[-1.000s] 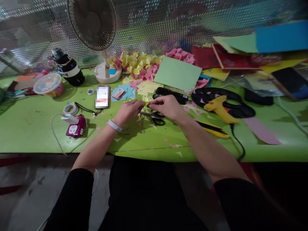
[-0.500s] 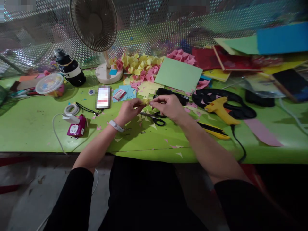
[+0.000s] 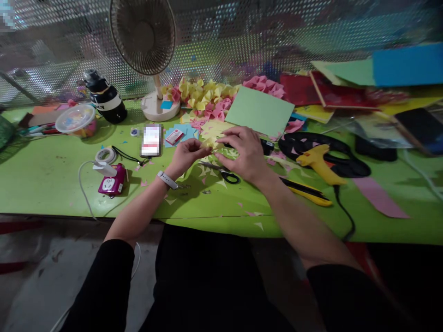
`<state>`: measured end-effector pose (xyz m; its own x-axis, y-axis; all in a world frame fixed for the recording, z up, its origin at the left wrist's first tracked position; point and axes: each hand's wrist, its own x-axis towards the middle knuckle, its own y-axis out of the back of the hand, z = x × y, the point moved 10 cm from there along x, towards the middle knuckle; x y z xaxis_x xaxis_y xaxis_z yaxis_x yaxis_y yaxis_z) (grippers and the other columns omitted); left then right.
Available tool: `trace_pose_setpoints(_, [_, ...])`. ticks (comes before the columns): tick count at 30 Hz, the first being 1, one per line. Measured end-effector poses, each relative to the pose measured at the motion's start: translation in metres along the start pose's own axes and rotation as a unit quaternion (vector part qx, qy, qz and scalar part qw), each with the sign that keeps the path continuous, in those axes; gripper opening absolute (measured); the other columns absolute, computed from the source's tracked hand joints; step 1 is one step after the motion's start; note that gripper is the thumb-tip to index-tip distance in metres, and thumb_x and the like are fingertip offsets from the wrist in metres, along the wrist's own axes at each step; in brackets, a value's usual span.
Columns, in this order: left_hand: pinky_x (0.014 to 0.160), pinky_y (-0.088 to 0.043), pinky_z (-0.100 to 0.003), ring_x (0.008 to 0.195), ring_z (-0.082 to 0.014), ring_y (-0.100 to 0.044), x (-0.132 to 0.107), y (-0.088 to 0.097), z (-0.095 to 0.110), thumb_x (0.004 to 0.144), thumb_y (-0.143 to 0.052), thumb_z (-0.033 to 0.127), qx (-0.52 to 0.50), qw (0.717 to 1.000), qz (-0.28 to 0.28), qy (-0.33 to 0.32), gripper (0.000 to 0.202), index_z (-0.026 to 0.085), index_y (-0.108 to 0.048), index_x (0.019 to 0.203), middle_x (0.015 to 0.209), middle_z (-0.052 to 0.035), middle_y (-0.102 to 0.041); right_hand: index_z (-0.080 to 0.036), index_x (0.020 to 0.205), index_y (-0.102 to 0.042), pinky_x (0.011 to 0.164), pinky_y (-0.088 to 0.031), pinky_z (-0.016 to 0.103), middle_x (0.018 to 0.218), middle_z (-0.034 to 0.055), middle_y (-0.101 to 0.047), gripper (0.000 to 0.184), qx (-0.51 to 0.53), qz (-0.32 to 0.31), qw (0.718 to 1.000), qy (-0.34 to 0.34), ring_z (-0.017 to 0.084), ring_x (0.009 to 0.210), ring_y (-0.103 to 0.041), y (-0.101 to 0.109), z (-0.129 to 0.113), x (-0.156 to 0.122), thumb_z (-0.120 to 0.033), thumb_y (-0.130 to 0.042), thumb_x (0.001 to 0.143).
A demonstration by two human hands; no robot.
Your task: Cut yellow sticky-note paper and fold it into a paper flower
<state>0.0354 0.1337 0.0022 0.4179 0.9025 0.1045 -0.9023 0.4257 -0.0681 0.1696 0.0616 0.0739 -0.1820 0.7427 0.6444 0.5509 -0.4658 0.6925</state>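
Between finger and thumb, my left hand (image 3: 187, 157) pinches a small yellow folded paper piece (image 3: 209, 143). My right hand (image 3: 243, 152) is beside it with fingers spread and curved; the thumb points toward the paper, and whether it touches is too small to tell. Black-handled scissors (image 3: 226, 175) lie on the green table (image 3: 194, 203) under and in front of my hands. Yellow and pink paper scraps are scattered around them. Behind my hands are light yellow paper sheets (image 3: 216, 129), and blue paper squares (image 3: 188, 132) with a red and white box (image 3: 174, 137) on top.
Yellow and pink paper flowers (image 3: 199, 92) are heaped at the back beside a fan (image 3: 159, 107). To the right lie a yellow glue gun (image 3: 321, 163) and a yellow cutter (image 3: 308, 192). A purple power adapter (image 3: 112, 180), phone (image 3: 151, 140) and black bottle (image 3: 107, 101) stand left.
My right hand's fingers have opened from a pinch at the yellow paper and spread apart. My left hand keeps its pinch. The view has shifted slightly.
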Motion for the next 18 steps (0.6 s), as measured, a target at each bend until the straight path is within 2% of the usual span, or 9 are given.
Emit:
trace_pose_setpoints(5, [0.075, -0.056, -0.030, 0.075, -0.0118, -0.069, -0.0008, -0.0018, -0.0033, 0.066, -0.090, 0.041, -0.027, 0.999, -0.009, 0.019, 0.041, 0.014, -0.059, 0.074, 0.072, -0.0017, -0.068, -0.025, 0.107, -0.072, 0.102, -0.040, 0.053, 0.129, 0.0105, -0.064, 0.019, -0.035, -0.010, 0.999, 0.031, 0.034, 0.119, -0.056, -0.0042, -0.0014, -0.0007, -0.032, -0.068, 0.089])
trace_pose_setpoints(9, [0.079, -0.058, -0.031, 0.077, -0.0114, -0.069, -0.0023, -0.0051, -0.0013, 0.067, -0.089, 0.040, -0.024, 0.999, -0.020, 0.015, 0.040, 0.015, -0.059, 0.075, 0.075, -0.0009, -0.069, -0.025, 0.102, -0.073, 0.103, -0.039, 0.054, 0.127, 0.0094, -0.066, 0.015, -0.039, -0.019, 0.998, 0.038, 0.033, 0.117, -0.057, -0.0091, -0.0021, -0.0011, -0.031, -0.063, 0.093])
trace_pose_setpoints(18, [0.077, -0.056, -0.030, 0.075, -0.0104, -0.068, 0.0000, -0.0045, -0.0014, 0.069, -0.088, 0.037, -0.004, 1.000, -0.028, -0.007, 0.037, 0.014, -0.059, 0.076, 0.073, 0.0001, -0.067, -0.024, 0.098, -0.074, 0.104, -0.042, 0.053, 0.120, 0.0097, -0.070, 0.017, -0.010, 0.006, 0.998, 0.063, 0.029, 0.111, -0.061, -0.0081, -0.0044, -0.0028, -0.029, -0.057, 0.098])
